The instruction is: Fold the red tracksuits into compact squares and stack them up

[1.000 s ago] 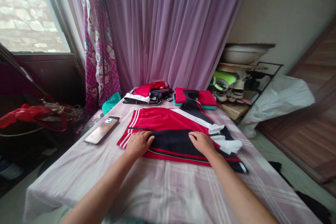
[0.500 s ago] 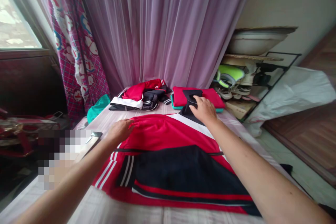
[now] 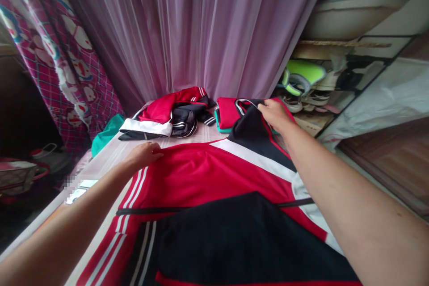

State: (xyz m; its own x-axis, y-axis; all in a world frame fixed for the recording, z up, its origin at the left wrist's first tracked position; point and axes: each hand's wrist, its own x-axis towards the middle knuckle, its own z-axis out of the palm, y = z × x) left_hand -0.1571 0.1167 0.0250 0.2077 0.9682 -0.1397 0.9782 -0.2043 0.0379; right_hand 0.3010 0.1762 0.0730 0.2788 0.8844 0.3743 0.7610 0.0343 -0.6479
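Right hand (image 3: 275,115) grasps the jacket (image 3: 191,174) by its sleeve (image 3: 248,128). Left hand (image 3: 145,154) touches the edge (image 3: 181,146); grip cannot be determined. Judged light, limp; edges offer best hold.

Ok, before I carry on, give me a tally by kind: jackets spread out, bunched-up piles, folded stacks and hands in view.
Spread-out jacket: 1
Bunched-up pile of clothing: 1
Folded stack of clothing: 1
Hands, the left hand and the right hand: 2
Total: 5
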